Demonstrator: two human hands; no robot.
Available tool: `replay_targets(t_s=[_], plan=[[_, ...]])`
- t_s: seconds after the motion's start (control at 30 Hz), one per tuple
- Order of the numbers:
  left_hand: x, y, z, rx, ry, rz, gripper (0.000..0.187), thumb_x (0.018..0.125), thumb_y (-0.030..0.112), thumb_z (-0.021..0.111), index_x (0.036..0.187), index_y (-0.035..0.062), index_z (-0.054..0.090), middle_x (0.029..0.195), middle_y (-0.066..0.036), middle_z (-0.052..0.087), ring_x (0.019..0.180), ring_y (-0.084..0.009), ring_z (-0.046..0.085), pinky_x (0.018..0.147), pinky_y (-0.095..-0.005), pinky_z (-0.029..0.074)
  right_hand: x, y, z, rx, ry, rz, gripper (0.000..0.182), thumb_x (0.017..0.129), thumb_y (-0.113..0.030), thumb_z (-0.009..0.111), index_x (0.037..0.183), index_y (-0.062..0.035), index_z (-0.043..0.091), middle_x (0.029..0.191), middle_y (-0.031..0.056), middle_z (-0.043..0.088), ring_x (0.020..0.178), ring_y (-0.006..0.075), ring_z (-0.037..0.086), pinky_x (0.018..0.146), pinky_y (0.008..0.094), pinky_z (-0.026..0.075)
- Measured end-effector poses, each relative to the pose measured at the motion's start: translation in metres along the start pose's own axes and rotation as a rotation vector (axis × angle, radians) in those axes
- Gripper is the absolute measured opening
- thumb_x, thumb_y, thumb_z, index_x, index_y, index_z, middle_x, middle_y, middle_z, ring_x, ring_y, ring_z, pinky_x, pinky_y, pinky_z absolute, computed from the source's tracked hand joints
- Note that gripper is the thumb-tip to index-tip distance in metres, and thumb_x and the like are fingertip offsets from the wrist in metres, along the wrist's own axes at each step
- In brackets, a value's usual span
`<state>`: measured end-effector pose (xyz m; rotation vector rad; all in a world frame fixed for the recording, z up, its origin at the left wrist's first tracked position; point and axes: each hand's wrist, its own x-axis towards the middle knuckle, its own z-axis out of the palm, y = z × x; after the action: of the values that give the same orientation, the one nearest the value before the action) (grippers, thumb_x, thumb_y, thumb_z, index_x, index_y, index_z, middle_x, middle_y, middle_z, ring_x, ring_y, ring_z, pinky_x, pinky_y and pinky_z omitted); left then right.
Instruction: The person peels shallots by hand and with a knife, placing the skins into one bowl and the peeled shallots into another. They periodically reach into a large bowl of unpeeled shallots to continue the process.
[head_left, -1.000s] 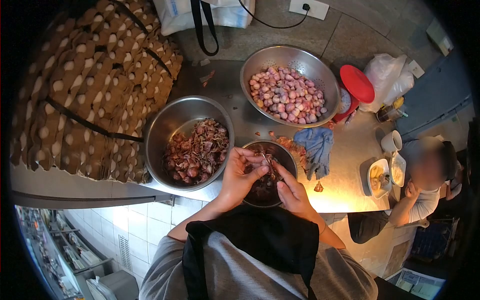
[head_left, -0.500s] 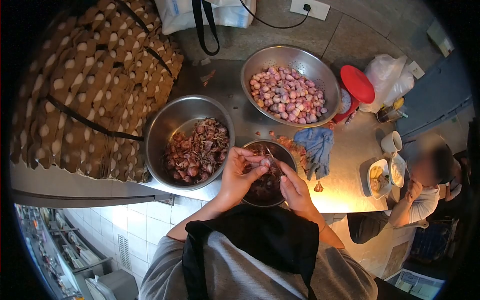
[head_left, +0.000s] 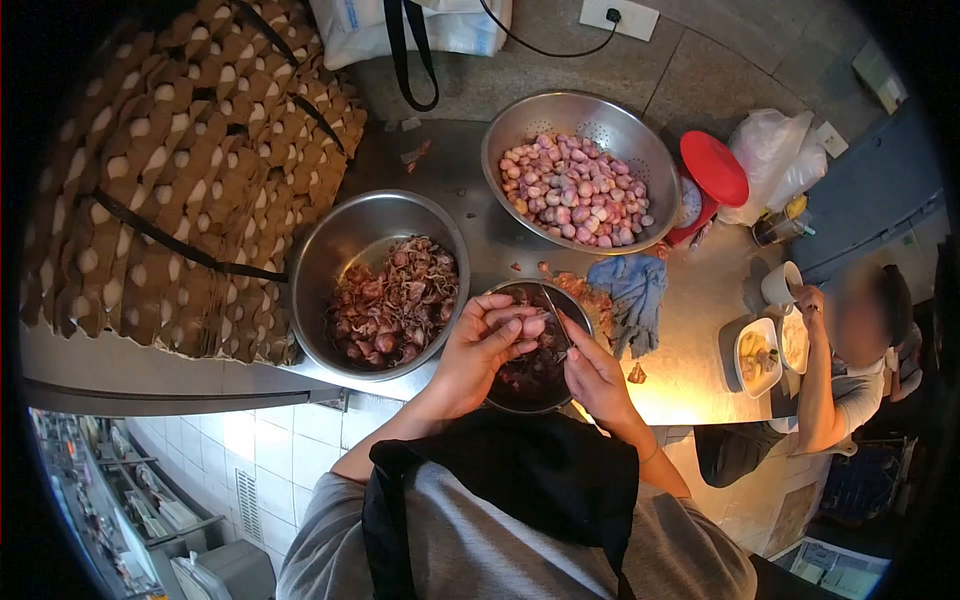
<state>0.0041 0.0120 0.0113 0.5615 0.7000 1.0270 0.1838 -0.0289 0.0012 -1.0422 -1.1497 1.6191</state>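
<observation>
Over a small metal bowl [head_left: 525,398] of dark peels, my left hand [head_left: 482,345] pinches a pinkish shallot [head_left: 532,326]. My right hand [head_left: 592,375] grips a small knife [head_left: 554,308], its blade pointing up and to the left, beside the shallot. To the left stands a large metal bowl [head_left: 312,300] with unpeeled reddish shallots [head_left: 385,310]. Behind, a metal colander [head_left: 500,130] holds peeled pink shallots [head_left: 575,190]. A blue glove [head_left: 637,295] lies right of the small bowl, by loose skins [head_left: 590,300].
Stacked egg trays [head_left: 180,180] fill the left. A red scale [head_left: 715,170], plastic bags [head_left: 770,160], a white mug [head_left: 780,284] and a food container [head_left: 758,357] are at the right. Another person [head_left: 850,390] sits at the table's right end.
My left hand has turned a little with the shallot, and the knife in my right hand has moved slightly right. The other person's hand has risen to the mug.
</observation>
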Motion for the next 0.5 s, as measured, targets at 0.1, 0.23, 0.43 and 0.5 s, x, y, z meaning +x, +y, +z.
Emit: replay_targets(t_s=[0.1, 0.23, 0.43, 0.5], plan=[[0.005, -0.007, -0.006, -0.062, -0.02, -0.023, 0.019, 0.087, 0.003, 0.045, 0.105, 0.0083, 0.039, 0.105, -0.011, 0.054, 0.097, -0.0178, 0.054, 0.082, -0.029, 0.047, 0.0, 0.001, -0.002, 0.172, -0.061, 0.073, 0.041, 0.092, -0.02, 0.037, 0.132, -0.0113, 0.03, 0.055, -0.002, 0.034, 0.044, 0.0059, 0.031, 0.041, 0.0192, 0.026], [0.005, -0.012, -0.005, -0.09, -0.011, -0.06, 0.019, 0.087, 0.003, 0.045, 0.105, 0.0054, 0.044, 0.104, -0.01, 0.055, 0.095, -0.0175, 0.055, 0.083, -0.028, 0.046, 0.001, -0.004, 0.005, 0.377, -0.111, 0.173, 0.043, 0.092, -0.024, 0.035, 0.132, -0.0111, 0.027, 0.049, -0.0005, 0.03, 0.039, 0.008, 0.029, 0.038, 0.0203, 0.025], [0.007, -0.014, -0.004, -0.126, 0.056, -0.093, 0.021, 0.085, 0.005, 0.051, 0.106, 0.0021, 0.05, 0.101, -0.008, 0.056, 0.093, -0.0161, 0.055, 0.083, -0.0285, 0.045, 0.003, 0.008, 0.008, 0.271, -0.043, 0.13, 0.042, 0.093, -0.022, 0.035, 0.133, -0.0114, 0.027, 0.05, -0.0002, 0.032, 0.039, 0.0076, 0.029, 0.038, 0.02, 0.027], [0.006, -0.016, -0.003, -0.072, 0.05, -0.043, 0.022, 0.084, 0.006, 0.053, 0.106, 0.002, 0.051, 0.1, -0.007, 0.056, 0.092, -0.0155, 0.055, 0.082, -0.0283, 0.046, 0.004, 0.01, 0.006, 0.257, -0.05, 0.131, 0.042, 0.093, -0.021, 0.034, 0.133, -0.0114, 0.027, 0.05, -0.0005, 0.033, 0.04, 0.0071, 0.03, 0.038, 0.0196, 0.027]])
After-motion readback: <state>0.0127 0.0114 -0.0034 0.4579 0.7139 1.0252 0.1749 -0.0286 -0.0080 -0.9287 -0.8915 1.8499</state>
